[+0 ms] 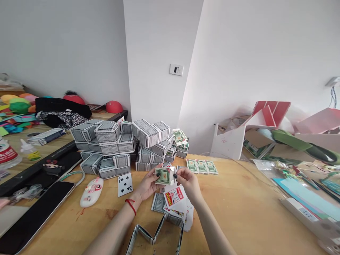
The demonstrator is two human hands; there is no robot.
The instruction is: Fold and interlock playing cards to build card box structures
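Note:
Above the middle of the table, my left hand (148,186) grips a green playing card box (163,176) with its thumb on the front. My right hand (188,180) pinches the white end flap (173,173) of that same box. Under both hands lies a loose pile of playing cards (188,214), with a red and yellow poker card (174,196) on top. Closer to me stands a zigzag frame of folded cards (152,239). A five of spades (124,184) lies face up left of my left hand.
Stacked blocks of grey-backed cards (114,143) rise behind my hands. Three green card boxes (202,166) lie in a row to the right. A white mouse (91,192) and a dark-screened device (37,217) are at left, a power strip (302,212) at right.

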